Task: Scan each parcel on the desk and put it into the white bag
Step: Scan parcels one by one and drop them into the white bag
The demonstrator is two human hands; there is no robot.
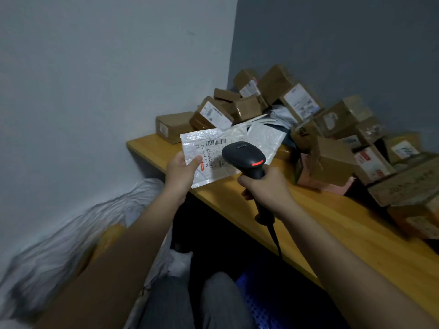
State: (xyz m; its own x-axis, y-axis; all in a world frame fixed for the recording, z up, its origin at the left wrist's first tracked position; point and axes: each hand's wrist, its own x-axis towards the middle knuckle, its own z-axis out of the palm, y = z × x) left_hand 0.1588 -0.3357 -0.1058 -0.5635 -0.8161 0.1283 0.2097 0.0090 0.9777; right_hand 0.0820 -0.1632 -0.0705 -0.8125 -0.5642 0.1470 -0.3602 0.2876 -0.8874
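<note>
L hand (181, 170): grips white mailer (209, 155) at its left edge, thumb on top near the label, fingers underneath. Held above the desk's front-left corner, label side up.
Mailer: flat, padded, silvery-white; barcode label faces the camera, partly hidden by the scanner head.
R hand (263, 186): fingers wrapped round the scanner (245, 157) handle, closed grip.
Scanner: black, red lit bar on the head; head sits over the mailer's label, nose toward it. Cable hangs down from the handle base.
Desk (356, 245): yellow wood, set against the wall corner.
Parcels (308, 129): heap of brown cartons w/ labels at the back and right of the desk, a few white mailers among them, a pink box at the front.
Bag (78, 231): white, crumpled, on the floor left of the desk, below the L forearm; blurred.
</note>
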